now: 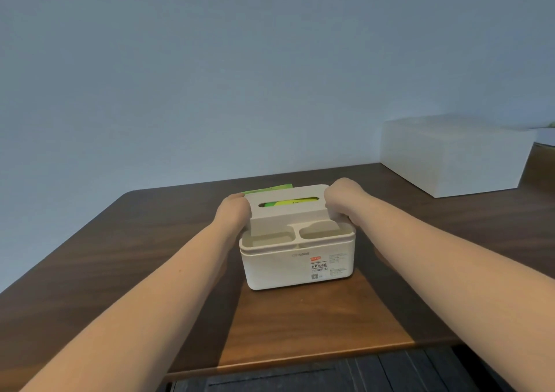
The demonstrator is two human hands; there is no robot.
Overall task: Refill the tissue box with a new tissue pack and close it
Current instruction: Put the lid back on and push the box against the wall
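Note:
A white plastic tissue box (297, 267) stands in the middle of the brown table (144, 241), with a printed label on its front. Its lid (288, 216), with a raised part bearing a dispensing slot and two open trays in front, rests on the box. A green tissue pack (285, 204) shows through the slot, and a green edge sticks out behind the lid at the left. My left hand (232, 211) grips the lid's left end. My right hand (341, 201) grips its right end.
A large white rectangular box (453, 154) sits at the table's back right, near the grey wall. The table's front edge runs below the tissue box, with a dark floor beneath it.

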